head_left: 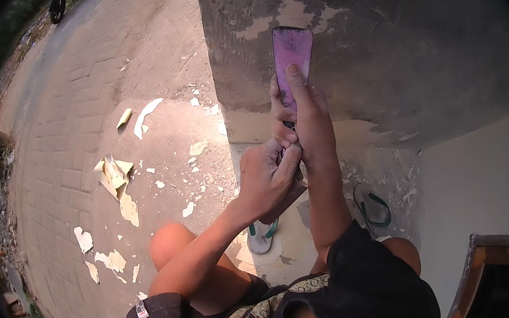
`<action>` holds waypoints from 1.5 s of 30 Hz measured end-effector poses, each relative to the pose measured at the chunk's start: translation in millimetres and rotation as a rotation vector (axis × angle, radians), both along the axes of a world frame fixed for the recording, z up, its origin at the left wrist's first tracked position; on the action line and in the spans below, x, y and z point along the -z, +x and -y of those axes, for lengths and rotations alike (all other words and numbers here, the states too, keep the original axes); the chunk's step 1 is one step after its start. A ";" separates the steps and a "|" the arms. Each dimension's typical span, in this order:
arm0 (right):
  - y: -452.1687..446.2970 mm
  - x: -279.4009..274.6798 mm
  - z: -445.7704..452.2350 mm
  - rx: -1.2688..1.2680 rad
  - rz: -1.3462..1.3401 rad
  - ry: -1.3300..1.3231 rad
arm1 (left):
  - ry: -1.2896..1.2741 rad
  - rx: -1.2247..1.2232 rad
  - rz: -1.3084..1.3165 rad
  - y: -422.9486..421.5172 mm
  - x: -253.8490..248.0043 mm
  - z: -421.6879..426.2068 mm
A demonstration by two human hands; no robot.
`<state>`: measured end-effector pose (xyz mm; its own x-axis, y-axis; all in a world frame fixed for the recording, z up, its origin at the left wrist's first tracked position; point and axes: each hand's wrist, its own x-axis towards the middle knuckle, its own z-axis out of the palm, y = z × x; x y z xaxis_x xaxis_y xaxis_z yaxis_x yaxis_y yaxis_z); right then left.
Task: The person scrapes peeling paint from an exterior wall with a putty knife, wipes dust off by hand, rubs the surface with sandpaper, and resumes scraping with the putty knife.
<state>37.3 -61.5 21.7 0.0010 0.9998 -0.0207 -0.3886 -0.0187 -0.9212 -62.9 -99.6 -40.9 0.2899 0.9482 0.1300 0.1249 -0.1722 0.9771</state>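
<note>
My right hand (304, 100) is closed round a flat purple scraper (293, 48), with the thumb lying along its face. The scraper is wider at its dark, worn top edge and points up in front of the wall. Right below it, my left hand (269, 173) is closed in a fist that touches the right hand. Between its fingers a small purple bit shows; I cannot make out whether it belongs to the same scraper. A brownish flat shape under the left fist is partly hidden. Pale dust covers the fingers.
A dark grey wall (392, 43) with peeled patches stands ahead, meeting a pale wall (482, 177) at right. Paint flakes (115, 175) litter the ground at left. Sandals (373, 208) are on the feet. A brown frame (485, 258) stands low right; a wheel (57, 8) shows far off.
</note>
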 end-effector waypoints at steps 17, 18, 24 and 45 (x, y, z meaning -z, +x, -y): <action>4.0 -6.0 -1.9 -0.019 -0.024 0.014 | -0.063 -0.001 0.055 5.2 -8.2 1.4; 4.0 -9.1 -0.7 -0.025 -0.043 0.027 | -0.079 -0.001 0.074 6.0 -13.4 2.4; 5.2 -2.0 -1.7 -0.065 -0.035 0.018 | -0.042 -0.078 0.106 9.2 -1.6 2.3; 2.2 -4.8 -1.5 -0.008 -0.028 0.013 | -0.046 0.007 0.053 4.1 -9.3 1.5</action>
